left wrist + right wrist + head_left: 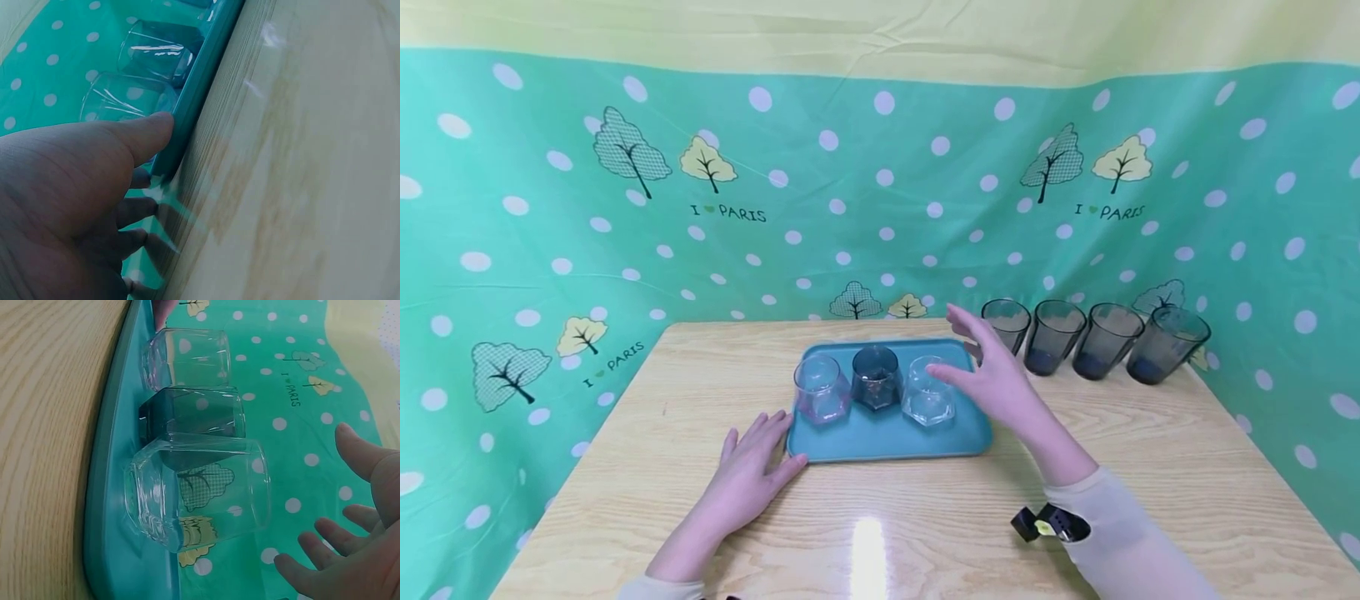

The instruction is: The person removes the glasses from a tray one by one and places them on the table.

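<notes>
On the table lies a blue tray (880, 443) carrying a pinkish clear glass (822, 392), a dark grey glass (877, 379) and a colourless clear glass (928, 393) in a row. My left hand (751, 471) rests by the tray's front left corner, its thumb (153, 134) against the rim and the other fingers spread along the left side. My right hand (996, 375) hovers beside and above the colourless glass with its fingers spread. In the right wrist view a gap shows between these fingers (322, 550) and that glass, and they hold nothing.
Several tall smoky tumblers (1055, 337) stand in a row at the back right of the wooden table (700, 367), behind the right hand. A green dotted cloth (880, 208) hangs along the back and both sides.
</notes>
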A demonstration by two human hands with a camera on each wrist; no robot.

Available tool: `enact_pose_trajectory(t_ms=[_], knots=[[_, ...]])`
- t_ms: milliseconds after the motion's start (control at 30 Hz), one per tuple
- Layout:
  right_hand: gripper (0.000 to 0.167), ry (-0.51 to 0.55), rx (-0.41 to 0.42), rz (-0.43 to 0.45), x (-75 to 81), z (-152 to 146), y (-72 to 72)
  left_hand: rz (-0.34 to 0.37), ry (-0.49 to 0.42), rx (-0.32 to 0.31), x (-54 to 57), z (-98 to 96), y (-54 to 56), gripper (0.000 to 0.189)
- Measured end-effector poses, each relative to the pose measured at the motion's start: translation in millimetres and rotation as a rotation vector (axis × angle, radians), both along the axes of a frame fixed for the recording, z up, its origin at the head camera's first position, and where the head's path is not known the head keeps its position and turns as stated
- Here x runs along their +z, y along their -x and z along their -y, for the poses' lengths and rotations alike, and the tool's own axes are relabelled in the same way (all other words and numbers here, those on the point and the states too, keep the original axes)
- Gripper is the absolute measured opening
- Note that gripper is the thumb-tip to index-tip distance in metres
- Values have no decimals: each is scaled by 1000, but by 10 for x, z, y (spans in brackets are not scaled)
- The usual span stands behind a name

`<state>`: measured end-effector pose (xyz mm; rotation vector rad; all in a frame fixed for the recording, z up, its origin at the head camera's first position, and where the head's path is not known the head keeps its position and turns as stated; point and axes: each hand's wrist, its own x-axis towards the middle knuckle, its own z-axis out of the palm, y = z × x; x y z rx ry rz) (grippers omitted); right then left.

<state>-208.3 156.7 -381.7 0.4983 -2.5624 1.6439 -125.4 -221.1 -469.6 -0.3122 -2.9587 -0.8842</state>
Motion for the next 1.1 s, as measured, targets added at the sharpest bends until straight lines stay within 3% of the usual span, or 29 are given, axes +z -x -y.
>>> enact_pose_trajectory(t_ms=[1100], knots=[[99, -122, 203, 133, -321, -58, 154, 3, 3, 1, -13, 2, 3, 74]])
